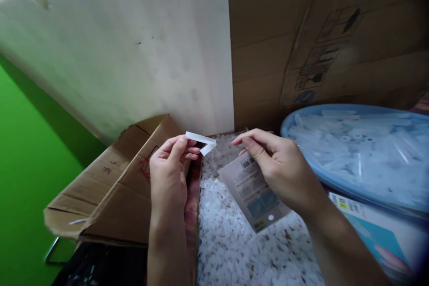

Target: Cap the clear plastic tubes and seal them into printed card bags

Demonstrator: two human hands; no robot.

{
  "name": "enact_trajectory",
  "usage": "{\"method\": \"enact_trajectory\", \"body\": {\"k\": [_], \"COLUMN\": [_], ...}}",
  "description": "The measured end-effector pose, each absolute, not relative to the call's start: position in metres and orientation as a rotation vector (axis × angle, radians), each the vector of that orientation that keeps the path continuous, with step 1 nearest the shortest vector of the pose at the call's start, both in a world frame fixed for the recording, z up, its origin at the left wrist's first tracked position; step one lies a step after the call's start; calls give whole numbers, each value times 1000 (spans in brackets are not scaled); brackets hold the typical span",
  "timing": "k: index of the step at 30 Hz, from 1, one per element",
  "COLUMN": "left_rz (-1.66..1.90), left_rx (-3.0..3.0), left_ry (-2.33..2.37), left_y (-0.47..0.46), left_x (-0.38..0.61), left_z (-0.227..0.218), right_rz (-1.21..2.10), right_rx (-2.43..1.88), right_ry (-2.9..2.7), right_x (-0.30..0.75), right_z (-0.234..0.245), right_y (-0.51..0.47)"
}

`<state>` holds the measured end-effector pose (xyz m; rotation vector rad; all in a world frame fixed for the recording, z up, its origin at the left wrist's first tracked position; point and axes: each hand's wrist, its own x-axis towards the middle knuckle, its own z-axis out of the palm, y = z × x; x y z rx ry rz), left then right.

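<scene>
My left hand pinches a small white strip, bent into a V, between thumb and fingertips. It holds the strip up over the near corner of the table. My right hand grips a flat printed packet with a barcode and a hang hole, its fingers curled over the packet's top end. The packet is tilted, its lower end just above the speckled tabletop. The two hands are a short way apart, the strip's tip pointing toward the right hand.
A blue basin full of clear plastic tubes stands at the right. Under it lies a printed blue-and-white sheet. An open cardboard box sits at the left, beside a green floor. A white wall and a cardboard panel stand behind.
</scene>
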<state>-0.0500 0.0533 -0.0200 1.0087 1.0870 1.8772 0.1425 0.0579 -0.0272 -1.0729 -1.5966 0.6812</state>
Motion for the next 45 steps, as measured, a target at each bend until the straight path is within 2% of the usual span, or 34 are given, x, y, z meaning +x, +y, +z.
{"method": "enact_trajectory", "body": {"k": [10, 22, 30, 45], "left_rz": [1699, 1741, 1710, 1670], "left_rx": [719, 713, 856, 1504], "left_ry": [891, 857, 977, 1325], "left_y": [53, 57, 54, 49], "left_x": [-50, -54, -58, -47], "left_z": [-17, -22, -21, -26], "right_rz": [662, 627, 586, 434], "right_rx": [-1108, -1117, -1131, -1171], "right_ry": [-1591, -1590, -1572, -1529], "right_x": [141, 144, 147, 153], "right_z": [-30, -34, -32, -33], "right_y": [59, 61, 61, 63]}}
